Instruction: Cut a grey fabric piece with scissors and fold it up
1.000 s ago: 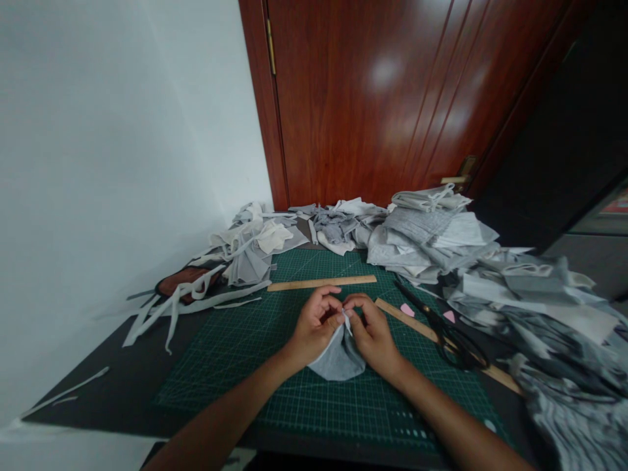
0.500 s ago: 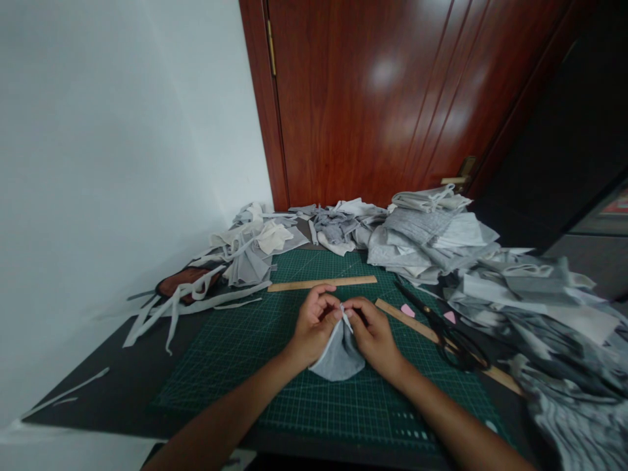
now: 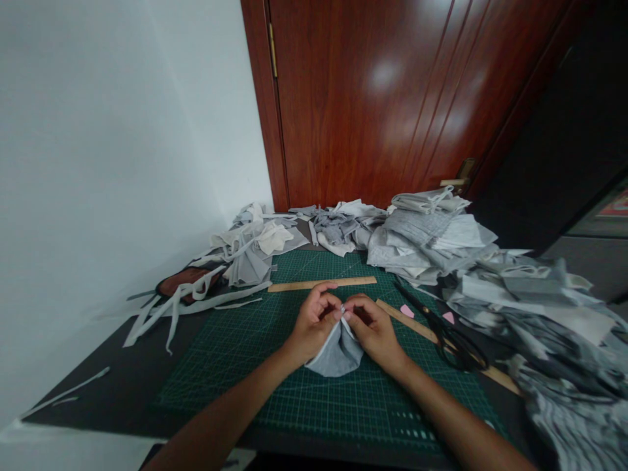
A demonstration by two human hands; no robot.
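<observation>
A small piece of grey cloth [image 3: 337,353] hangs from my fingertips above the green cutting mat [image 3: 235,366]. Its top edge is gathered between my two hands, and the lower part flares out below. My left hand [image 3: 316,324] pinches the gathered top from the left, thumb against fingers. From the right, my right hand [image 3: 370,327] pinches the same edge, its fingertips almost meeting those of the left. Part of the cloth is hidden behind both hands.
Two wooden rulers [image 3: 294,286] lie on the mat. Black scissors [image 3: 458,347] and pink chalk pieces [image 3: 407,311] are at the right. Fabric piles [image 3: 426,235] line the back and right side. Cloth strips [image 3: 176,307] lie at the left by the wall.
The cloth's lower part has shifted slightly left and opened a little wider. Both hands keep their pinch at nearly the same place.
</observation>
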